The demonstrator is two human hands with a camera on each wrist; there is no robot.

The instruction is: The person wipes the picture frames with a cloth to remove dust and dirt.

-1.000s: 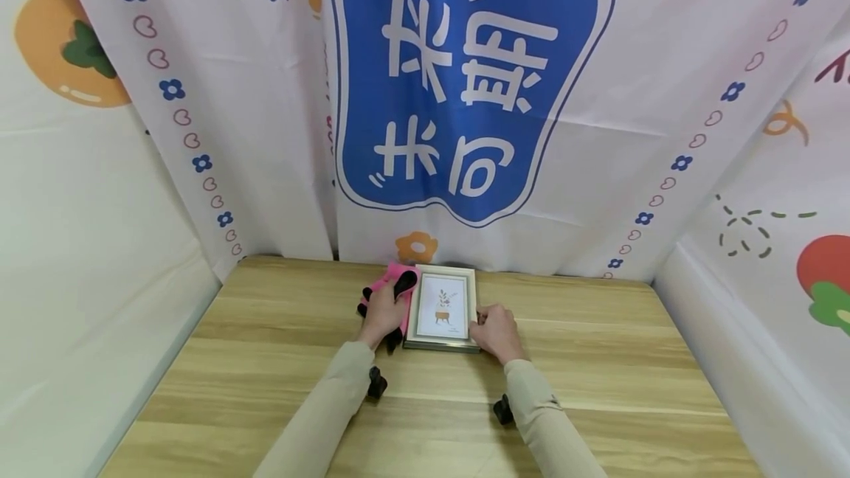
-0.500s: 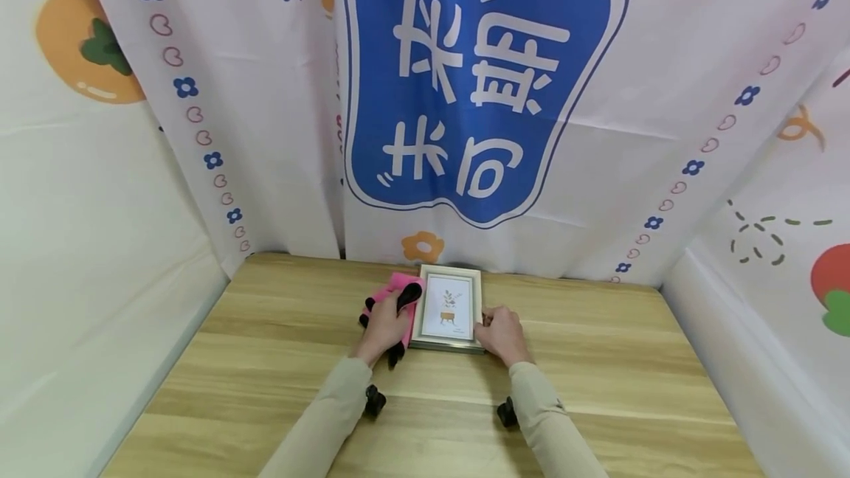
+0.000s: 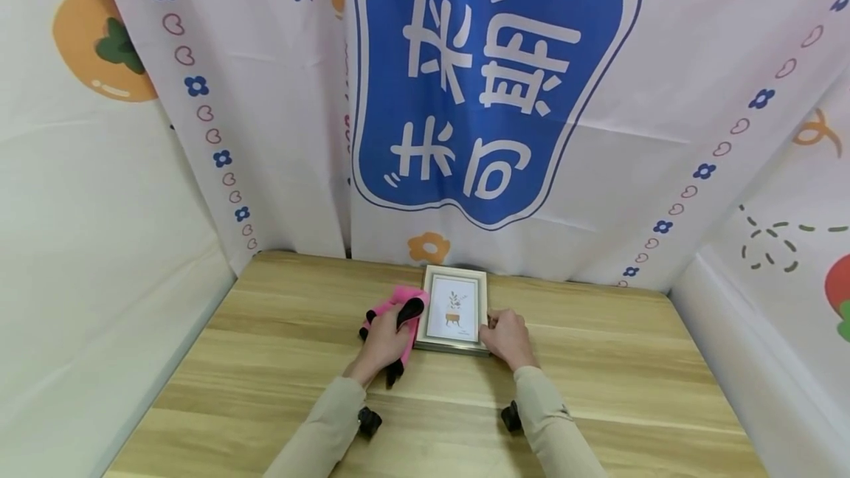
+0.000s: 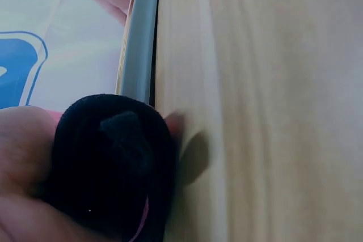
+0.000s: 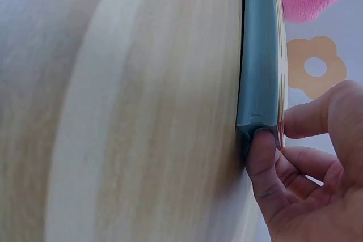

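A picture frame [image 3: 454, 309] lies face up near the table's back edge, its pale border around a print of a potted plant. My left hand [image 3: 387, 340] grips a bunched pink cloth [image 3: 406, 296] with black parts, right beside the frame's left side. Close up in the left wrist view, a black fold of the cloth [image 4: 113, 162] hides most of the fingers. My right hand [image 3: 508, 336] holds the frame's lower right corner. In the right wrist view the fingers [image 5: 264, 160] pinch that corner, at the greenish side edge of the frame [image 5: 259, 72].
The wooden table [image 3: 265, 360] stretches in front and to both sides. A white printed curtain [image 3: 611, 190] hangs just behind its back edge, and white side walls [image 3: 119, 242] flank it. Black wrist cameras [image 3: 370, 422] are worn at both cuffs.
My left hand and the cloth have shifted slightly toward the near side along the frame's left side. The right hand keeps its hold at the corner. The head view has turned a little left.
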